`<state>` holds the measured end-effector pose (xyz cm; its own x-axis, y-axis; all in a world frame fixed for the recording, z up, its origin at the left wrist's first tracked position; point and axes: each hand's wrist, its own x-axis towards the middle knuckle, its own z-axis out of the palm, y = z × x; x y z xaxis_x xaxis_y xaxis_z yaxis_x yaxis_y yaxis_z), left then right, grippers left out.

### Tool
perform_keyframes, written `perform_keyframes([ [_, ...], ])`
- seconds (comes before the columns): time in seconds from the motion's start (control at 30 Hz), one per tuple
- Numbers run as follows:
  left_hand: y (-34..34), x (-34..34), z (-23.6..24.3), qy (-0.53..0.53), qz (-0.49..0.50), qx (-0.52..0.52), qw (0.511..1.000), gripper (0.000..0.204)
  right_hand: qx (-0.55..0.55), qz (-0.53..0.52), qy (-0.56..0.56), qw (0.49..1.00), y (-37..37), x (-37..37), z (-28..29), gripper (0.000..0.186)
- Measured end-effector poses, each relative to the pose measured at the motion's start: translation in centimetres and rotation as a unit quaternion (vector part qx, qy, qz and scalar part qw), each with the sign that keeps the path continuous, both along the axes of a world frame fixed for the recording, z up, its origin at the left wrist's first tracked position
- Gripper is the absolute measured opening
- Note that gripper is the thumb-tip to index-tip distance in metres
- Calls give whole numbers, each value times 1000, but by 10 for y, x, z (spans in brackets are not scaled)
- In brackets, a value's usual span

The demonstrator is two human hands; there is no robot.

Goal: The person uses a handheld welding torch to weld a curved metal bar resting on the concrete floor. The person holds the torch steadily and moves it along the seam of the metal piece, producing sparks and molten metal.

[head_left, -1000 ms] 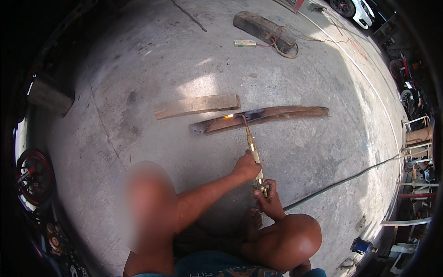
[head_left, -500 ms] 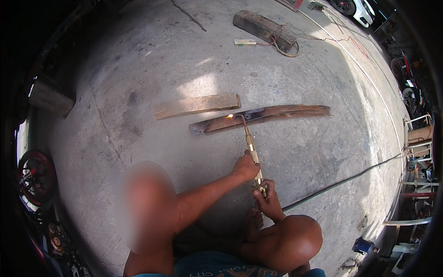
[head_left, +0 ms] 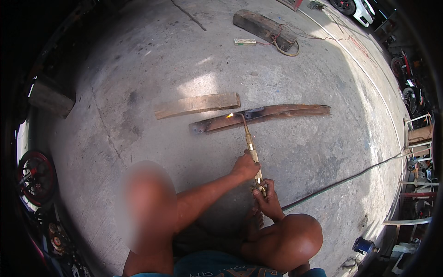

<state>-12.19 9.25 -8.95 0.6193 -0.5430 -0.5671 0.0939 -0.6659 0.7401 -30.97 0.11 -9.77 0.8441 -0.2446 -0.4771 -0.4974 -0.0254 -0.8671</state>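
My left hand [head_left: 245, 166] is wrapped round the middle of a brass cutting torch [head_left: 250, 143]. My right hand [head_left: 266, 198] grips the lower end at the valves, its thumb on the fittings. The torch's bent tip reaches over a long rusty metal channel [head_left: 290, 111] on the concrete floor, where a small yellow flame burns against the darkened metal left of the tip. A light wooden plank [head_left: 196, 104] lies just beyond the channel, on the left.
A dark timber block [head_left: 263, 28] with a hose lies farther off beside a small pale bar [head_left: 244, 42]. A hose [head_left: 341, 184] runs off to the right. Motorbike parts [head_left: 34, 177] stand left; bikes and metal racks [head_left: 415, 184] line the right; a white car [head_left: 362, 11] sits at the top.
Both hands and the torch have stayed nearly still on the channel. The flame on the metal looks slightly smaller than one second ago.
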Motion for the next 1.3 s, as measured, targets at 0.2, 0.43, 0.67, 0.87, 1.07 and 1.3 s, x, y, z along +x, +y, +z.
perform_keyframes([
  [0.2, 0, 1, 3, 9, -5, 9, 1000, 69, 8, -5, -4, 1000, 0, -1, -1, 42],
  [0.43, -1, 0, 3, 3, -7, 11, 1000, 71, 12, -7, -7, 1000, 1, 0, 0, 42],
  [0.67, 0, 1, 5, 11, -3, 9, 1000, 66, 11, -8, -5, 1000, 2, 1, 2, 41],
  [0.87, -1, 1, 7, 18, -5, 14, 1000, 66, 14, -11, 3, 1000, 2, 2, 6, 40],
  [1.07, -1, 1, 4, 10, -3, 12, 1000, 67, 11, -4, -1, 1000, 1, 2, 4, 39],
  [1.3, -2, 0, -2, -5, -3, -1, 1000, 70, 7, -11, 3, 1000, 2, 2, 6, 40],
])
